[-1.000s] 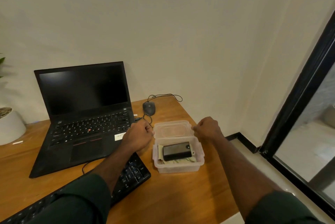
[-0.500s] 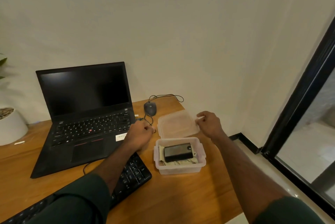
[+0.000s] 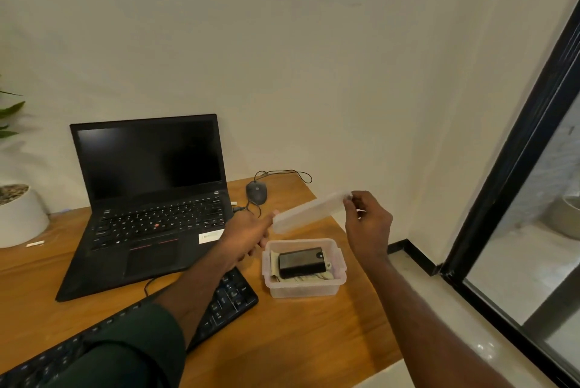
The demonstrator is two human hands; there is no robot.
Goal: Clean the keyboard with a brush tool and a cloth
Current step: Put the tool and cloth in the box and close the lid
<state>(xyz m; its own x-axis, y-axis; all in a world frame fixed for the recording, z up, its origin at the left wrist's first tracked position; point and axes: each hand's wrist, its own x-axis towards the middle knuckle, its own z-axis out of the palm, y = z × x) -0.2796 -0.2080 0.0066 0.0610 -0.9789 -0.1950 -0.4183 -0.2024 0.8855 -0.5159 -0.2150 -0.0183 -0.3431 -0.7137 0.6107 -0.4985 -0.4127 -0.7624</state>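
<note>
Early stage: both hands, left hand [image 3: 248, 235] and right hand [image 3: 365, 224], pinch the lid [image 3: 309, 211] above the open box [image 3: 304, 288] at centre; keyboard [image 3: 226, 296], lower left on the desk [image 3: 298, 340], uncleaned.

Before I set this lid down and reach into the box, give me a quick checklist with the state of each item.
1. Lid fully off the plastic box: ok, it is lifted clear above it.
2. Grip on the lid: ok for the right hand, which pinches its far end; the left hand is at the near end, grip cannot tell.
3. Box opening unobstructed: ok, the dark case lies in plain sight inside.
4. Brush and cloth present: cannot tell, only pale items show under the case.
5. Bare desk for the lid: ok, in front of the box.
6. Keyboard reachable: ok, beside the box.
</note>
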